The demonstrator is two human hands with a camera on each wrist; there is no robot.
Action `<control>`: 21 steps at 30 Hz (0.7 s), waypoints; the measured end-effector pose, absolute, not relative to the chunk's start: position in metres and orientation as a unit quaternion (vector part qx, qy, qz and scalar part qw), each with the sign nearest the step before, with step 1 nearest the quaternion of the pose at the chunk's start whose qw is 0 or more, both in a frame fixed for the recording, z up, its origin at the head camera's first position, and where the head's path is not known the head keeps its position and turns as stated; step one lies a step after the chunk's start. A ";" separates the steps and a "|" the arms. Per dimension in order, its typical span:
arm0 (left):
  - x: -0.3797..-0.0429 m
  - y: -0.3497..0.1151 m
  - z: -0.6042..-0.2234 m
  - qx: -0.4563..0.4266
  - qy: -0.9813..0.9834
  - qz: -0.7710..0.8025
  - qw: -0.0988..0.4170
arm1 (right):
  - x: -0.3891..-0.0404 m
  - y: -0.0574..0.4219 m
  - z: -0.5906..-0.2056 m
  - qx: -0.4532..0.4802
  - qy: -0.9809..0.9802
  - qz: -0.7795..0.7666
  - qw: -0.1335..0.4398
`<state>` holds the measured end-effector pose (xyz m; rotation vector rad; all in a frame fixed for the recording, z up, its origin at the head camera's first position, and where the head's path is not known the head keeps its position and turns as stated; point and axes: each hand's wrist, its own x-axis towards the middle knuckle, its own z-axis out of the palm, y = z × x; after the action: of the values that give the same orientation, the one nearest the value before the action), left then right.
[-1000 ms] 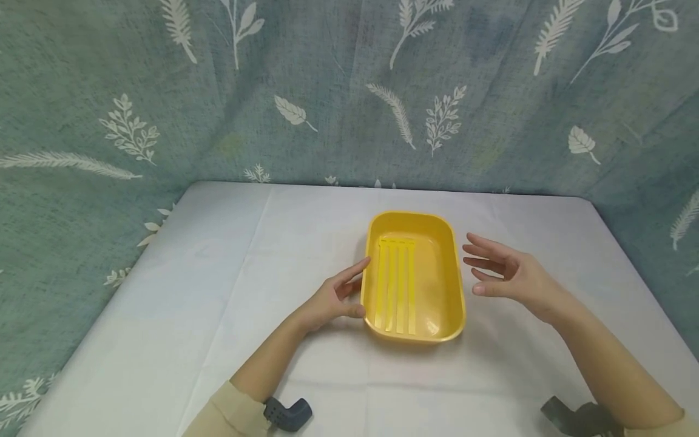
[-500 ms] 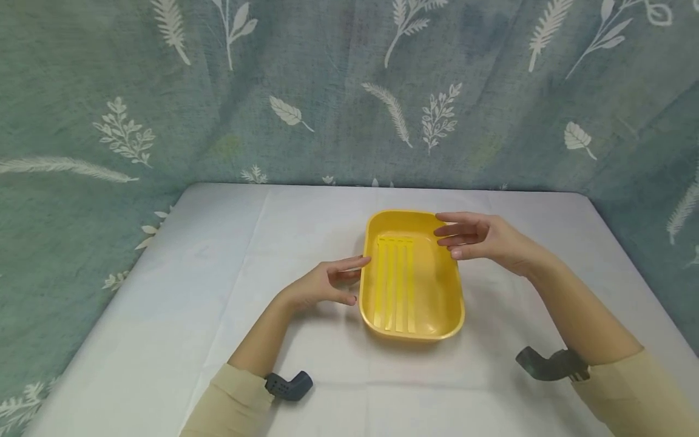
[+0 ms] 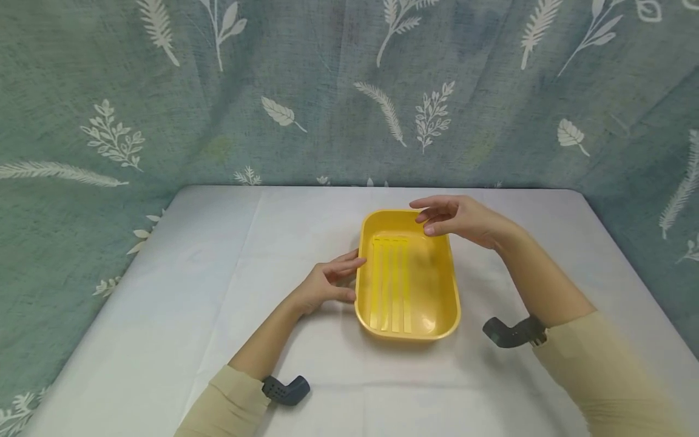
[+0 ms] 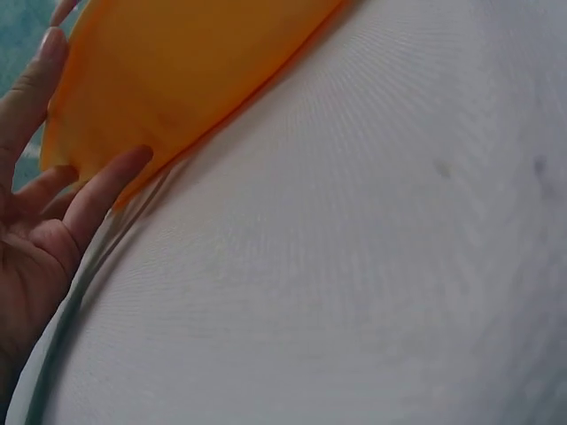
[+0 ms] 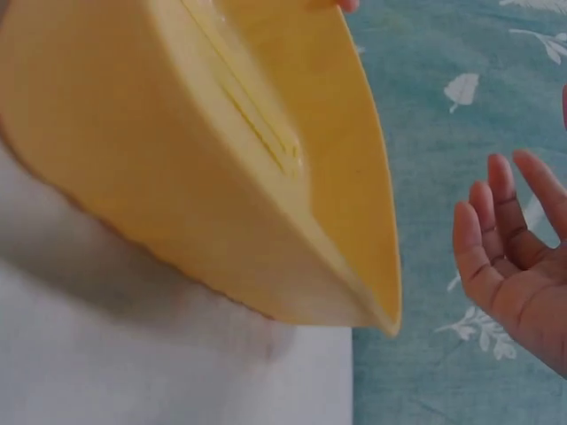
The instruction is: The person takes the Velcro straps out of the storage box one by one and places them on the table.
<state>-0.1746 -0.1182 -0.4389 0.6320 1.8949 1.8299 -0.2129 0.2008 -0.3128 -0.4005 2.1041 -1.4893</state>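
A yellow plastic tray, rectangular with rounded corners and high walls, stands on the white-covered table. Several brighter yellow strips lie lengthwise along the left half of its floor. My left hand is at the tray's left wall, thumb and fingers spread. The left wrist view shows those fingers lying against the orange-looking outer wall. Over the far right corner hovers my right hand, fingers loosely bent and holding nothing. In the right wrist view that hand is apart from the tray's wall.
White cloth covers the table. Behind its far edge hangs a green-blue curtain with white leaf prints. A dark curved device sits on the left wrist, and a similar one on the right.
My right hand has moved left and away from me, from beside the tray's right wall to above its far right corner. The left hand stays at the left wall, its fingers shifting slightly.
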 end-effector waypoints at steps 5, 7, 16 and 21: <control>-0.174 -0.118 -0.442 0.229 0.678 0.668 0.206 | -0.226 0.190 -0.321 -0.130 0.779 -0.550 0.273; -0.174 -0.118 -0.444 0.231 0.674 0.671 0.204 | -0.231 0.185 -0.325 -0.120 0.774 -0.555 0.278; -0.174 -0.117 -0.446 0.243 0.655 0.684 0.212 | -0.244 0.161 -0.345 -0.105 0.759 -0.571 0.296; -0.171 -0.116 -0.445 0.251 0.653 0.681 0.218 | -0.243 0.148 -0.354 -0.096 0.771 -0.555 0.298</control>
<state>-0.1710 -0.1164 -0.4448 0.6936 1.8062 1.8848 -0.2431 0.1484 -0.3538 -0.2551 2.0487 -1.4748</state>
